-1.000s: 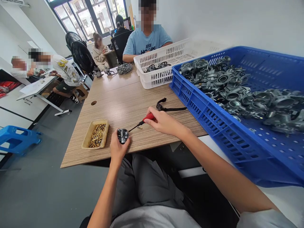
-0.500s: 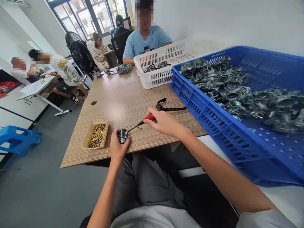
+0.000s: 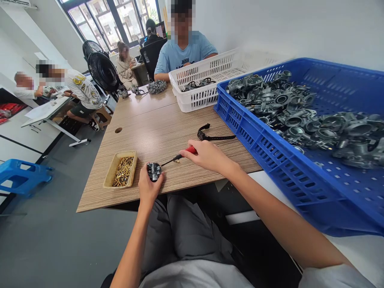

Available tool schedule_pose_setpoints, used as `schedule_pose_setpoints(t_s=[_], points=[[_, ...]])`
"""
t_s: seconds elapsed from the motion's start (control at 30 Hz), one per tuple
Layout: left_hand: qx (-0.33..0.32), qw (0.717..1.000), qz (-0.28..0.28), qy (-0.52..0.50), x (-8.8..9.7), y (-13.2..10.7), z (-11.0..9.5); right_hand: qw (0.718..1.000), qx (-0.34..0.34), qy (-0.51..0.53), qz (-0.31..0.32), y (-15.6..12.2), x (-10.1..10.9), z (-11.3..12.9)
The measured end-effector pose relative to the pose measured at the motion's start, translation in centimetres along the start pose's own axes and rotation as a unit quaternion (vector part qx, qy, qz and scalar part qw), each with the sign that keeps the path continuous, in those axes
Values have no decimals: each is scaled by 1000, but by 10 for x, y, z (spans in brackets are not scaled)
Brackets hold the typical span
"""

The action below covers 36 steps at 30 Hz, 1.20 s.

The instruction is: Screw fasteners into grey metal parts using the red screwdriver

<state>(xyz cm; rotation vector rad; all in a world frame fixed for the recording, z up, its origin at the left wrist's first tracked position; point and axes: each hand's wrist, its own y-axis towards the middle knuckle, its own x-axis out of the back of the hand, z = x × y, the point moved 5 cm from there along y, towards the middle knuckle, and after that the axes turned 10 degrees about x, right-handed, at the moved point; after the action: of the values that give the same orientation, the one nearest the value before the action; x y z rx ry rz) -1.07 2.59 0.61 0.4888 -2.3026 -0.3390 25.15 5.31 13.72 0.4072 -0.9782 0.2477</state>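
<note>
Near the table's front edge, my left hand (image 3: 149, 187) is closed around a grey metal carburetor body (image 3: 154, 171). My right hand (image 3: 207, 155) grips the red handle of a screwdriver (image 3: 172, 160), its dark shaft slanting down to the left. The screwdriver's tip meets the right side of the carburetor body; the exact contact spot is too small to make out. A small brass piece (image 3: 177, 161) lies on the table just under the shaft. Left of my left hand stands a shallow tub (image 3: 136, 170) holding many small brass parts (image 3: 123, 171).
A blue crate (image 3: 255, 140) heaped with carburetor bodies (image 3: 288, 104) stands on the right. Behind it is a white basket (image 3: 196, 105) with a few parts. A black wristwatch (image 3: 201, 135) lies on the wooden table (image 3: 144, 128). Across sits a person in a blue shirt (image 3: 186, 50).
My right hand has shifted slightly, and its grip on the screwdriver handle has turned a little. The carburetor body and my left hand stay almost in place.
</note>
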Motion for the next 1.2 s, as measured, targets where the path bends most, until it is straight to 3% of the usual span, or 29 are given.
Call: schedule_pose_setpoints(t_s=[0.17, 0.43, 0.77, 0.97, 1.07, 1.2], points=[[-1, 1000, -1, -1, 1, 0, 0, 1000, -19, 19, -9, 0, -1, -2], [-1, 1000, 1, -7, 1, 0, -1, 978, 85, 186, 37, 2, -8, -4], [2, 1000, 1, -5, 1, 0, -1, 994, 22, 104, -35, 3, -7, -5], [2, 1000, 1, -6, 1, 1, 0, 996, -4, 87, -35, 2, -8, -8], [2, 1000, 2, -7, 1, 1, -1, 995, 0, 93, -32, 3, -7, -10], [4, 1000, 5, -10, 1, 0, -1, 985, 55, 165, 7, 3, -7, -7]])
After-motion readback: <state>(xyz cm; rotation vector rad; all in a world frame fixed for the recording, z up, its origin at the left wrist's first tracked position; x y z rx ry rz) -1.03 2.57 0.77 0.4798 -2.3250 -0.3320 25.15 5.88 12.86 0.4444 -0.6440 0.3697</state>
